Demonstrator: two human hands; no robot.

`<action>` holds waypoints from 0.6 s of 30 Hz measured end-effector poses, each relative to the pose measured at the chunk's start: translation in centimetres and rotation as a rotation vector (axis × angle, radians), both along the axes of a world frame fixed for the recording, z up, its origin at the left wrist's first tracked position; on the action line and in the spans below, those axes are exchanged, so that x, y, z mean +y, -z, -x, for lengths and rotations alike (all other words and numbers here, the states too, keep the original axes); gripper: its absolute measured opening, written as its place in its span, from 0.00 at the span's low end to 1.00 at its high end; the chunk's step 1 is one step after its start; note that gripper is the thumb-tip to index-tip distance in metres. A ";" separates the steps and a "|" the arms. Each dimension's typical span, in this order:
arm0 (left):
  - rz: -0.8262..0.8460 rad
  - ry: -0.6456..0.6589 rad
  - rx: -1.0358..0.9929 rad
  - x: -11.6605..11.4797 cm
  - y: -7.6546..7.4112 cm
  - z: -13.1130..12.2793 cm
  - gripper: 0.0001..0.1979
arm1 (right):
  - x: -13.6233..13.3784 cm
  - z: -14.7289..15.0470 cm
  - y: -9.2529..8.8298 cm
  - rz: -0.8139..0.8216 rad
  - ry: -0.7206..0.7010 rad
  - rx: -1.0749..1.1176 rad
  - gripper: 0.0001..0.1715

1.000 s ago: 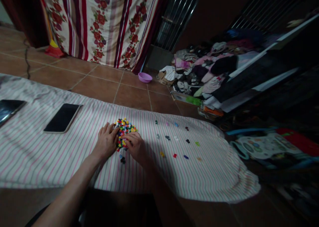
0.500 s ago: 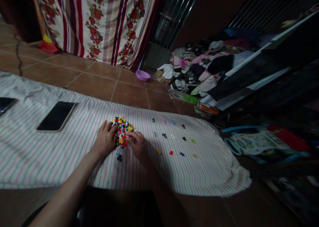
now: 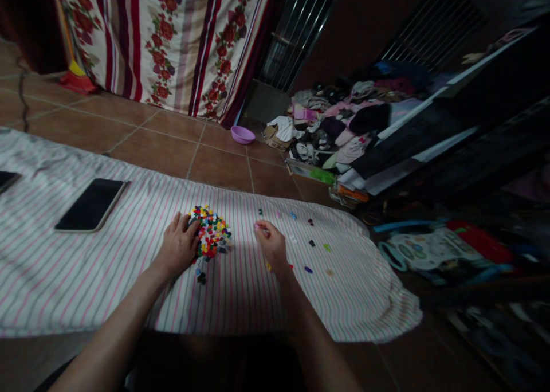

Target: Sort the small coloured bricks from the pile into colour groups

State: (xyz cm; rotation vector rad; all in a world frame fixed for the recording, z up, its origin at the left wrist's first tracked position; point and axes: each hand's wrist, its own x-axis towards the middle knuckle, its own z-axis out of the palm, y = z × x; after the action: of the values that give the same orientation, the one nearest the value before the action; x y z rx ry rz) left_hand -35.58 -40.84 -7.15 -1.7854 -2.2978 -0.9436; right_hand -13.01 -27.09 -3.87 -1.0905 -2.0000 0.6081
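Note:
A heap of small multicoloured plastic pieces [image 3: 211,231] lies on the striped cloth. My left hand [image 3: 178,244] rests at the heap's left edge, palm down, with its fingers apart. To the right of the heap, my right hand [image 3: 271,244] is pinched around a tiny pink piece [image 3: 256,226]. Around that hand lie small same-coloured clusters: dark green [image 3: 260,211], pink [image 3: 279,214], blue [image 3: 293,215], dark red [image 3: 310,222], white [image 3: 294,239], black [image 3: 311,243], lime [image 3: 327,247], yellow [image 3: 268,266], dark blue [image 3: 308,270] and beige [image 3: 329,272]. My right hand and wrist hide part of this area.
A dark-screened phone [image 3: 91,205] lies on the cloth [image 3: 141,237] at left, with another dark device [image 3: 6,180] at the edge. Beyond are a purple basin [image 3: 243,134], a floral curtain [image 3: 184,48] and a clothes pile [image 3: 339,114]. A dark shelf unit [image 3: 455,111] stands at right.
My right hand has moved from the heap rightward to the sorted clusters, with a tiny pink piece between its fingertips. My left hand stays by the heap. The view has shifted slightly.

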 end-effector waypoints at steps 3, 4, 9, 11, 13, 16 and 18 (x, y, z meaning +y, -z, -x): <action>-0.002 -0.010 0.020 -0.2 -0.1 -0.2 0.18 | 2.8 -1.9 -0.4 0.000 0.060 -0.103 0.14; 0.001 -0.008 0.023 -0.2 -0.1 -0.2 0.19 | 3.6 -2.4 -0.5 -0.005 0.100 -0.144 0.14; 0.022 0.012 0.038 -0.3 -0.3 0.1 0.19 | 6.9 -4.4 -1.2 0.012 0.309 -0.391 0.16; 0.023 0.018 0.044 -0.4 -0.3 0.1 0.20 | 7.9 -4.9 -1.5 0.030 0.375 -0.474 0.17; 0.016 0.030 0.038 -0.4 -0.3 0.2 0.19 | 8.7 -5.1 -1.7 0.043 0.420 -0.529 0.18; 0.010 0.037 0.020 -0.5 -0.3 0.3 0.19 | 9.6 -5.1 -2.1 0.059 0.455 -0.590 0.18; 0.022 0.038 0.019 -0.5 -0.3 0.3 0.19 | 10.2 -5.0 -2.2 0.073 0.466 -0.630 0.18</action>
State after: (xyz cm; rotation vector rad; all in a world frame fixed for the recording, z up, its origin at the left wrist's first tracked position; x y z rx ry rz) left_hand -35.85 -41.34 -6.80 -1.8440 -2.2795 -0.9068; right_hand -8.01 -16.89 -1.63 -1.8932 -2.1127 0.0871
